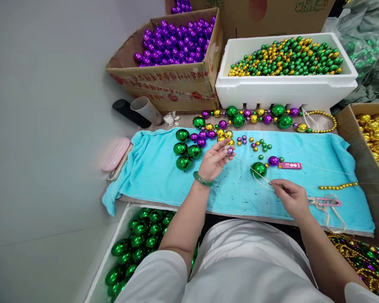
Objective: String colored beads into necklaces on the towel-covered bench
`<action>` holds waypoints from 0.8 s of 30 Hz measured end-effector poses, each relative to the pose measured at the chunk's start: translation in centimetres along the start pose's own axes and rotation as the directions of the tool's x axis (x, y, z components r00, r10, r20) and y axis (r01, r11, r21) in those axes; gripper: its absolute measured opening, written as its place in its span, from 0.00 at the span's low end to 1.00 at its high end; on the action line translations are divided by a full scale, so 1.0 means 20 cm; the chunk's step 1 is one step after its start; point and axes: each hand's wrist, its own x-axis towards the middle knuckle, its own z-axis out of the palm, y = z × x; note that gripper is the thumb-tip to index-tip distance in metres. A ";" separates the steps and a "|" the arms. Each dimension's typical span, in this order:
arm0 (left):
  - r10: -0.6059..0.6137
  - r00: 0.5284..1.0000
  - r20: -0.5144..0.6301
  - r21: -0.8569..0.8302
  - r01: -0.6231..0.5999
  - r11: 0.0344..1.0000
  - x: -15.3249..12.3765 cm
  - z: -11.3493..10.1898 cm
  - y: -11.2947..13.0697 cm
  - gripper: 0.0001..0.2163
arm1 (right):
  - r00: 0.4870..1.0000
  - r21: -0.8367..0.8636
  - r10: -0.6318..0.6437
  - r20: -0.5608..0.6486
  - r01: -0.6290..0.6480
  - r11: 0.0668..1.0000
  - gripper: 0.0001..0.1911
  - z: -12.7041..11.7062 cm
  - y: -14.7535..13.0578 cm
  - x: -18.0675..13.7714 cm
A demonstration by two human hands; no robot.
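Between the thumb and fingertips of my left hand [215, 159] is a small purple bead [230, 151]. My right hand [290, 197] pinches the near end of a long thin needle [252, 168], whose far tip meets the bead. Whether the tip is inside the hole is too small to tell. White thread [261, 181] loops near the right fingers. Just beyond them, a large green bead [258, 169], a purple bead [273, 160] and small beads lie in a row. Loose small beads [262, 143] and large green beads [183, 163] rest on the blue towel [230, 198].
Behind the towel lies a strung bead necklace [253, 119]. A carton of purple beads [164, 86] and a white foam box [284, 90] stand at the back. Pink-handled pliers [326, 201], a magenta label [289, 166] and a gold bead strand [337, 186] lie right.
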 end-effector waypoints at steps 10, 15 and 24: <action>-0.010 0.999 0.038 0.257 0.000 0.966 -0.04 0.03 -0.03 0.23 | 0.996 0.020 0.057 0.072 -0.058 0.998 0.12 0.04 0.03 0.02; 0.367 0.914 -0.171 0.763 -0.112 0.636 0.00 -0.06 -0.03 0.13 | 0.993 0.132 0.099 0.063 -0.107 0.985 0.13 0.06 0.03 0.03; 0.364 0.922 -0.130 0.991 0.128 0.029 0.08 -0.22 -0.07 0.19 | 0.999 0.151 0.048 0.016 -0.050 0.987 0.11 0.04 0.01 0.03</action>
